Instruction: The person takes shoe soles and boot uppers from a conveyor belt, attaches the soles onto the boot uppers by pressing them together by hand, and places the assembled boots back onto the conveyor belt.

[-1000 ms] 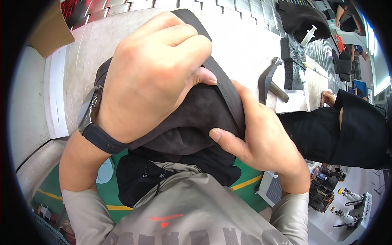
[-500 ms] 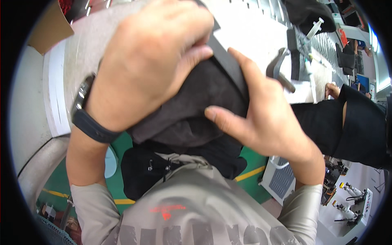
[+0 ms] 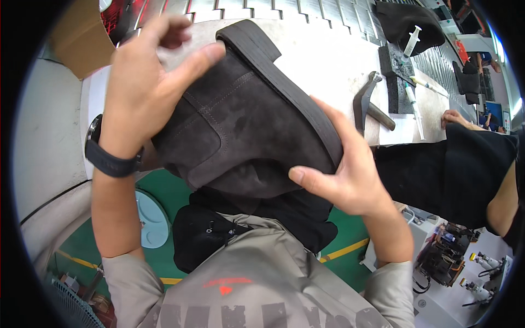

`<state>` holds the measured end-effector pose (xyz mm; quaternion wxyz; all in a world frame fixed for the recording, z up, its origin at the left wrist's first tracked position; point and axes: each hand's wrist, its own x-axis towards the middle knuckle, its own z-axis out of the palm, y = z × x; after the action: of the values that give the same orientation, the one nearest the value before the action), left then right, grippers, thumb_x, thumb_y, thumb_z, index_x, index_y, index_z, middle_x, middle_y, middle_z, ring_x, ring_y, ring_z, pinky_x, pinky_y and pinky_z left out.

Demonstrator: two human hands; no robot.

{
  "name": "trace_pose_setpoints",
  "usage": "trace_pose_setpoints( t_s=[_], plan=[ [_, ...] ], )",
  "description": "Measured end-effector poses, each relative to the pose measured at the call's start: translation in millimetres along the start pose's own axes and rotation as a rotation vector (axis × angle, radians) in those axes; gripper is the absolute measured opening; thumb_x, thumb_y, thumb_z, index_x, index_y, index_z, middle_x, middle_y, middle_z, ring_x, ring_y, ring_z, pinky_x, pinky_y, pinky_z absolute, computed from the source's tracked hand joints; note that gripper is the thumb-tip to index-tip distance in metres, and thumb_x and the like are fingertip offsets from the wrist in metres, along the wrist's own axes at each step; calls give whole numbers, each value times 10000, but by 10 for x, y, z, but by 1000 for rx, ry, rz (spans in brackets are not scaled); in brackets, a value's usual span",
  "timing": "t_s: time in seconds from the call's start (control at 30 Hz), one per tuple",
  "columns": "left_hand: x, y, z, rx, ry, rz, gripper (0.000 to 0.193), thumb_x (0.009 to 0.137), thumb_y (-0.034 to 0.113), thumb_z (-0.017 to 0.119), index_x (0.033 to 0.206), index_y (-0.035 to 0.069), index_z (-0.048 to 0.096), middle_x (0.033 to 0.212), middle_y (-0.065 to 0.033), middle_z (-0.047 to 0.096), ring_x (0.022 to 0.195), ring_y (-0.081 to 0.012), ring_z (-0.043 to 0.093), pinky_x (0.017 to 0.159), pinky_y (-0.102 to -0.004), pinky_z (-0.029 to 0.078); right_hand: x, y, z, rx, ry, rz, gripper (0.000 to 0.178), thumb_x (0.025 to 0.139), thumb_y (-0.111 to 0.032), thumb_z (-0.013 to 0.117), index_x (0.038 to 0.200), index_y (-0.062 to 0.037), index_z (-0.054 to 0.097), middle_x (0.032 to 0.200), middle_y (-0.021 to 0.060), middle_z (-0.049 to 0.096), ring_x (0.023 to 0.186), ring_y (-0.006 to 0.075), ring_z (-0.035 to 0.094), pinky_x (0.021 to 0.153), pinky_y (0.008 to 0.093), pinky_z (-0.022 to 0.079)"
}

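Observation:
A dark grey suede boot [image 3: 246,117] lies on its side in front of me, its black sole and heel turned to the far right. My right hand [image 3: 350,169] grips the toe, with the thumb on the upper and the fingers round the sole's edge. Beside the heel is my left hand [image 3: 145,82], its thumb stretched toward the heel's edge and its fingers apart and a little blurred. Whether that thumb touches the boot I cannot tell. A black watch [image 3: 112,153] is on my left wrist.
Right of the boot are a hammer [image 3: 372,104], a dark foam block [image 3: 395,76] and several syringes [image 3: 414,104]. Another dark boot piece [image 3: 410,24] lies beyond, near metal rollers [image 3: 273,10]. A co-worker's black sleeve [image 3: 421,169] reaches in from the right. A cardboard box [image 3: 76,41] stands far left.
My left hand has come off the boot's heel and moved left, its fingers opening. The boot now shows its side and heel. My right hand stays at the toe, slightly lower.

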<state>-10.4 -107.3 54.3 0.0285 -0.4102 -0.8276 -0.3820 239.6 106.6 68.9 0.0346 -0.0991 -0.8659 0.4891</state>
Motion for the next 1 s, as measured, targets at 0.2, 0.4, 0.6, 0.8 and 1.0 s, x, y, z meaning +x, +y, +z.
trace_pose_setpoints(
  t_s=[0.2, 0.4, 0.6, 0.8, 1.0],
  plan=[
    [6, 145, -203, -391, -289, -96, 751, 859, 442, 938, 1340, -82, 696, 1177, -155, 783, 1062, -206, 731, 967, -362, 584, -139, 167, 132, -4, 78, -185, 859, 820, -114, 895, 1550, 109, 501, 1473, 303, 655, 1365, 422, 667, 1154, 429, 509],
    [570, 1464, -901, 484, -186, 354, 760, 753, 465, 987, 1208, -72, 700, 1099, -204, 772, 1028, -323, 760, 930, -391, 581, 300, 182, -74, 409, 172, -384, 831, 996, -354, 797, 1603, 91, 446, 1531, 236, 613, 1403, 332, 631, 1167, 445, 495],
    [675, 1965, -612, 635, -274, 417, 791, 730, 568, 1000, 1043, -106, 729, 936, -258, 761, 870, -355, 754, 804, -409, 610, 1077, -485, -678, 1237, -43, -532, 408, 1161, -403, 568, 1269, -26, 681, 1101, 100, 763, 1070, 157, 734, 974, 322, 570],
    [756, 1898, -659, 417, -374, 354, 698, 743, 465, 1022, 1079, -79, 743, 942, -199, 792, 850, -287, 760, 793, -385, 608, 1292, -548, -412, 1236, 277, -453, 346, 1163, -346, 554, 1186, -32, 696, 1048, 85, 757, 941, 165, 718, 866, 303, 565],
    [823, 1781, -633, 299, -380, 407, 641, 756, 403, 1026, 1103, -62, 756, 959, -176, 810, 852, -246, 766, 798, -373, 611, 1304, -366, -332, 1396, 440, -528, 344, 1144, -335, 539, 1150, -35, 708, 951, 70, 744, 833, 180, 708, 792, 310, 570]
  ],
)
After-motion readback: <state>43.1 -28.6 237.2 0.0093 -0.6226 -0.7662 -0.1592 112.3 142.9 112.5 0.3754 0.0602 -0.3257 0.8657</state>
